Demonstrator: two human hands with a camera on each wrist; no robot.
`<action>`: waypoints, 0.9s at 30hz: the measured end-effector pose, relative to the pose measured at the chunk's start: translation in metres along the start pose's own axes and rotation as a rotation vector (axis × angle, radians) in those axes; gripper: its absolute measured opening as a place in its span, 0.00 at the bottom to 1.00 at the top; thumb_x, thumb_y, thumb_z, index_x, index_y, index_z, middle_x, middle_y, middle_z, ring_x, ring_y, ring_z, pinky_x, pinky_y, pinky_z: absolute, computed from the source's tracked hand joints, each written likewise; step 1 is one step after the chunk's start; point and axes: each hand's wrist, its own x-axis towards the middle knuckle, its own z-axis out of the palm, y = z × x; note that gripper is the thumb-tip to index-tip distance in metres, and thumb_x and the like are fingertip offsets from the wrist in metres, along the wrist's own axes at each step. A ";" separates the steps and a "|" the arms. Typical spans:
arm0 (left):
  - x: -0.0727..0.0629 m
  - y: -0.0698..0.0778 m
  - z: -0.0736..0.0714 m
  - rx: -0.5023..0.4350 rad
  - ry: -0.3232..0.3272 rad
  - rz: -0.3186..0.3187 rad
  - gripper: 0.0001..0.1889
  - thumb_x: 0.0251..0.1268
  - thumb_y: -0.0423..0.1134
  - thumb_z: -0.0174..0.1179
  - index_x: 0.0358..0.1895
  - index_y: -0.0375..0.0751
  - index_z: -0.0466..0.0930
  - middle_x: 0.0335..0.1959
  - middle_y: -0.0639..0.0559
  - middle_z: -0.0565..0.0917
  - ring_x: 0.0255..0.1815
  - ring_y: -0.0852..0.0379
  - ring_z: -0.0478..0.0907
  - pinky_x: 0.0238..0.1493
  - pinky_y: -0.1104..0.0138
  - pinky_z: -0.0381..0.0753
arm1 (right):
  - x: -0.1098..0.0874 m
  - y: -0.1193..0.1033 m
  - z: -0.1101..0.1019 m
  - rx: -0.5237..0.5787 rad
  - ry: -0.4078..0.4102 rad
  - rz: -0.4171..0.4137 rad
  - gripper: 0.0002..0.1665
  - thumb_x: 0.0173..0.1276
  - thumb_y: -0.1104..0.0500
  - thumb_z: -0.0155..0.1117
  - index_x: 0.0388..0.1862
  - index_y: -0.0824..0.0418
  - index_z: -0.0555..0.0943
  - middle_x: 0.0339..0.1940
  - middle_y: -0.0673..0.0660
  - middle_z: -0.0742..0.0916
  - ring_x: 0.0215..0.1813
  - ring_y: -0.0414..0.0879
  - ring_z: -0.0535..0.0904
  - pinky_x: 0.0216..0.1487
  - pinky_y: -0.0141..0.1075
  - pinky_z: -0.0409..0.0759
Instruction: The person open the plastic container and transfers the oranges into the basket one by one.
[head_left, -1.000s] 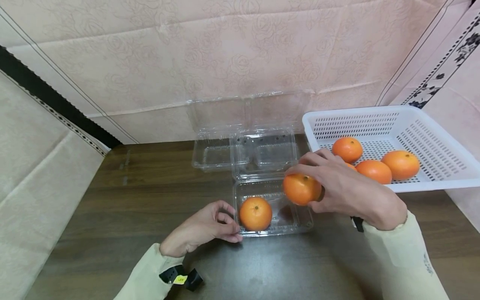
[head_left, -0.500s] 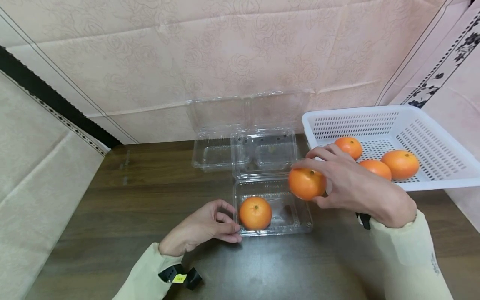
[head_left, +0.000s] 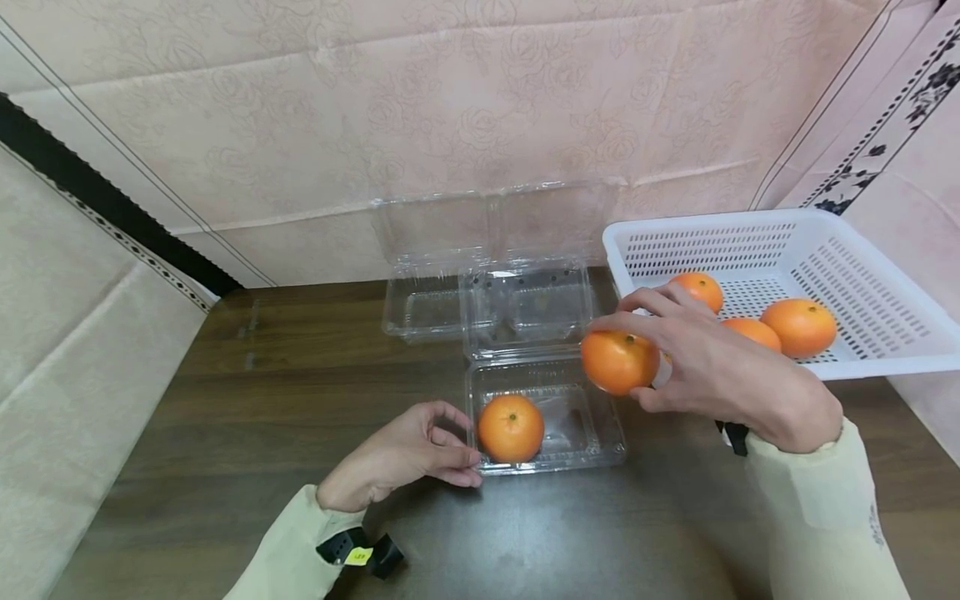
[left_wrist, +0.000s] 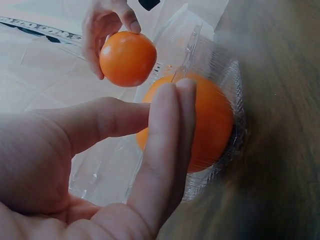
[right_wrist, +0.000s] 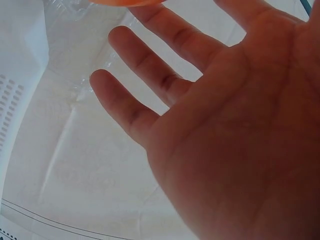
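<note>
My right hand (head_left: 705, 358) holds an orange (head_left: 619, 362) between thumb and fingers, above the right edge of an open clear plastic container (head_left: 570, 460). In the right wrist view only a sliver of that orange (right_wrist: 127, 2) shows at the top, past the spread fingers. Another orange (head_left: 512, 428) sits in the left half of the container. At the near left corner, my left hand (head_left: 408, 457) pinches the container's rim with thumb and fingertips. In the left wrist view its fingertips (left_wrist: 172, 95) overlap the orange inside.
A white perforated basket (head_left: 885, 367) stands at the right with several oranges (head_left: 798, 327), some partly hidden by the right hand. The container's raised lid (head_left: 525, 308) and another clear container (head_left: 423, 308) are behind, against the patterned cloth (head_left: 480, 125). Brown wooden table (head_left: 300, 375) beneath.
My right hand has drifted right and slightly back with the orange, away from the container's middle toward the basket. My left hand and the container have stayed in place.
</note>
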 end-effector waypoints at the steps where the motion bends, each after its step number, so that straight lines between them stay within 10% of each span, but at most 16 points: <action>1: 0.000 0.000 0.000 0.003 -0.001 -0.001 0.24 0.66 0.24 0.63 0.61 0.24 0.63 0.36 0.39 0.89 0.34 0.53 0.90 0.42 0.64 0.92 | 0.000 0.000 0.000 0.003 0.000 0.003 0.41 0.48 0.58 0.79 0.64 0.40 0.80 0.60 0.53 0.80 0.64 0.56 0.69 0.55 0.52 0.82; 27: 0.001 0.001 0.000 0.013 -0.020 -0.013 0.23 0.66 0.23 0.63 0.59 0.25 0.64 0.36 0.38 0.90 0.33 0.53 0.90 0.40 0.66 0.92 | -0.005 0.005 -0.006 0.036 0.017 0.038 0.41 0.49 0.59 0.77 0.64 0.38 0.79 0.59 0.51 0.78 0.64 0.55 0.65 0.56 0.47 0.75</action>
